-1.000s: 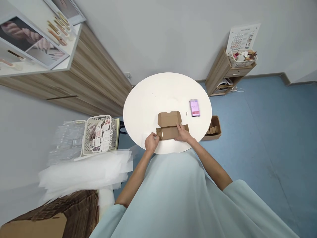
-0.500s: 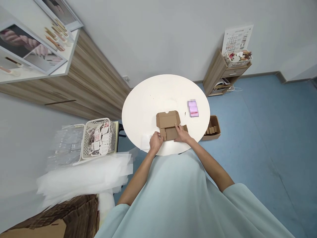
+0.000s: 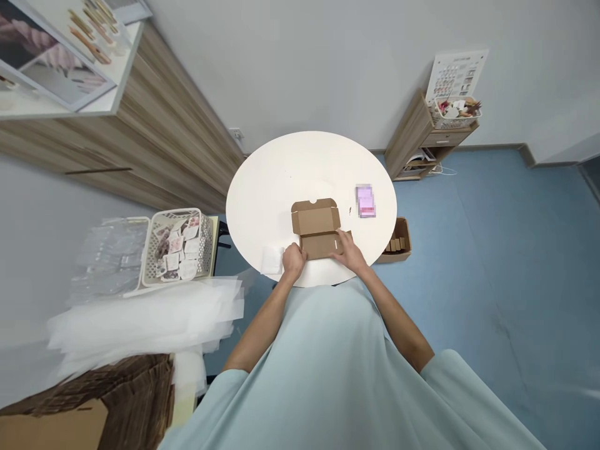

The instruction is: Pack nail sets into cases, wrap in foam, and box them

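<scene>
Your box (image 3: 321, 245) sits at the middle of the worktop's (image 3: 257, 187) near edge, partly formed by the look of it: left end apparently turned up, right flap (image 3: 347, 235) sticking out, lid (image 3: 315, 220) open toward the far edge. So that flap and the lid remain unclosed. Your left hand (image 3: 294, 261) pinches the box's left end, fingers curled; your right hand (image 3: 351, 253) spans its right end, thumb and fingers spread. Over the left edge, a basket (image 3: 205, 240) holds cards (image 3: 175, 250); beyond the right edge, a carton (image 3: 407, 249) holds small brown boxes (image 3: 397, 244).
</scene>
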Motion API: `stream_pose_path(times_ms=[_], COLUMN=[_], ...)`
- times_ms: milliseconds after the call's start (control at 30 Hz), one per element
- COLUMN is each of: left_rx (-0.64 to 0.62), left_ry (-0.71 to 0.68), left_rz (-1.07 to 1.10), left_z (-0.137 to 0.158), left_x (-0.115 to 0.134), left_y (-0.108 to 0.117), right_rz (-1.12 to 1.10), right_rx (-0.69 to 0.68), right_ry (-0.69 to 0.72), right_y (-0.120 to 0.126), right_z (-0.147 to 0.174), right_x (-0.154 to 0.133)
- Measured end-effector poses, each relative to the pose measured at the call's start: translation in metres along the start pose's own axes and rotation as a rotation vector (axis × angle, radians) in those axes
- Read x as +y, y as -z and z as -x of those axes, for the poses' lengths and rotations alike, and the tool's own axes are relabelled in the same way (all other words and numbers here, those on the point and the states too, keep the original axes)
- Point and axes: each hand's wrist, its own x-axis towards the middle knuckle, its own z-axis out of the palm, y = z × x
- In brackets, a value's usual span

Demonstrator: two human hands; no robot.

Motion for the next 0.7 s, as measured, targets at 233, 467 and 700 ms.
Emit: stream_pose_path(times_ms=[233, 467, 700], left_rx=[0.008, -0.011, -0.029], left_ry=[-0.011, 0.002, 0.018], left_rz=[-0.022, -0.031, 0.021], left_z=[0.004, 0.01, 0.019], left_x=[0.004, 0.01, 0.009], left_y=[0.0, 0.007, 0.005], right_rz=[-0.006, -0.015, 0.02], right_rx=[0.221, 0.149, 0.07], right_ry=[-0.403, -0.377, -0.32], right_y=[0.013, 0.013, 0.011], right_z=[0.024, 0.019, 0.015], right_x=[0.033, 0.008, -0.027])
